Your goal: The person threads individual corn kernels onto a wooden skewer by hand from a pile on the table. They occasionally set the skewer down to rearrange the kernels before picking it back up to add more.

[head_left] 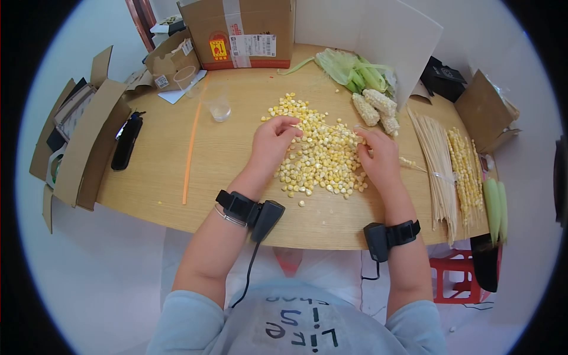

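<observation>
Loose yellow corn kernels (322, 157) lie spread over the table between my two hands. My left hand (275, 141) is at the pile's left edge, fingers curled toward the thumb; anything pinched at the fingertips is too small to make out. At the right edge, my right hand (378, 154) is closed on a thin wooden skewer. Part of this skewer (409, 163), carrying a few kernels, sticks out to the right of the hand; its middle is hidden by the hand. Stripped corn cobs (378, 106) lie just beyond my right hand.
Bare skewers (435, 171) and kernel-loaded skewers (465, 171) lie at right, beside green-husked ears (496, 207). Husks (358, 71) in a bag sit at the back. A clear cup (220, 111), orange strip (192, 148), black case (127, 142) and cardboard box (92, 148) occupy the left.
</observation>
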`<state>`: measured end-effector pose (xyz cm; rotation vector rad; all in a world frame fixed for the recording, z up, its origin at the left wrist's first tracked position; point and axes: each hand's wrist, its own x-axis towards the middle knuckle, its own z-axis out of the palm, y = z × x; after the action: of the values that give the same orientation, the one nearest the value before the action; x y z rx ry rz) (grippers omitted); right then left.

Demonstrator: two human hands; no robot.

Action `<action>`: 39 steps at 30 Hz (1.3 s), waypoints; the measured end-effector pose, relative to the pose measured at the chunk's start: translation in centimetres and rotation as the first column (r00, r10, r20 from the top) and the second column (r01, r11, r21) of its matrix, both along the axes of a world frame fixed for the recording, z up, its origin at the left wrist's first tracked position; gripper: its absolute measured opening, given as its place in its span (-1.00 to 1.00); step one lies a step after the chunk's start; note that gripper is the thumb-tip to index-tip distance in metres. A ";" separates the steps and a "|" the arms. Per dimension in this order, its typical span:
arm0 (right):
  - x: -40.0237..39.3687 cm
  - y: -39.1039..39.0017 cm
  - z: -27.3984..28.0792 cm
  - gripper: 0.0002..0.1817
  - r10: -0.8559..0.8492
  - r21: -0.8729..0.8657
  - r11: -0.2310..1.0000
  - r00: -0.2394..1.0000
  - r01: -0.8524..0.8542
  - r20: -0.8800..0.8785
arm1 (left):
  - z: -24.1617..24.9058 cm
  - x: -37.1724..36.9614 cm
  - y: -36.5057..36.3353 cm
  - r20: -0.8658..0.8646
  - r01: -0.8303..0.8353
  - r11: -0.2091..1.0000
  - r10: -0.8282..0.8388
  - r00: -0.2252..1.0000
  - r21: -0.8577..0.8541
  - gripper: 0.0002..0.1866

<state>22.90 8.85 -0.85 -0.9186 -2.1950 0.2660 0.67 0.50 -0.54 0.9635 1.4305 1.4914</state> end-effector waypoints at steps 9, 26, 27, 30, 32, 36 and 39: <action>0.1 0.4 -0.4 -0.72 -0.082 -0.065 0.995 0.996 0.079 -0.040 | -2.3 -1.5 0.4 -0.516 -0.161 0.981 0.192 0.835 0.105 -0.74; 0.4 1.0 -1.2 -0.73 -0.146 -0.099 0.985 0.989 0.145 -0.005 | -1.3 -3.2 0.1 -0.739 -0.263 0.961 0.240 0.629 0.088 -0.84; 0.4 0.9 -1.2 -0.73 -0.143 -0.099 0.985 0.990 0.142 -0.005 | -1.5 -3.5 0.1 -0.739 -0.265 0.960 0.242 0.628 0.089 -0.84; 0.4 0.9 -1.4 -0.74 -0.174 -0.054 0.983 0.985 0.174 0.017 | -1.5 -4.0 0.1 -0.787 -0.224 0.974 0.171 0.593 0.043 -0.83; 0.5 0.9 -1.5 -0.76 -0.181 -0.053 0.982 0.983 0.183 0.037 | -0.8 -4.0 -0.1 -0.742 -0.299 0.948 0.126 0.658 -0.104 -0.83; 0.6 1.1 -1.7 -0.77 -0.200 -0.059 0.977 0.974 0.207 0.107 | -1.9 -4.9 0.5 -0.768 -0.251 0.962 0.083 0.635 -0.104 -0.83; 0.5 1.0 -1.7 -0.77 -0.193 -0.077 0.977 0.976 0.201 0.103 | -1.5 -3.3 0.5 -0.324 -0.052 0.990 0.007 0.946 -0.130 -0.84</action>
<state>23.40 9.84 -2.59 -1.2112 -2.1721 0.2281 -2.62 0.99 -2.06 1.1431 1.7631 1.2760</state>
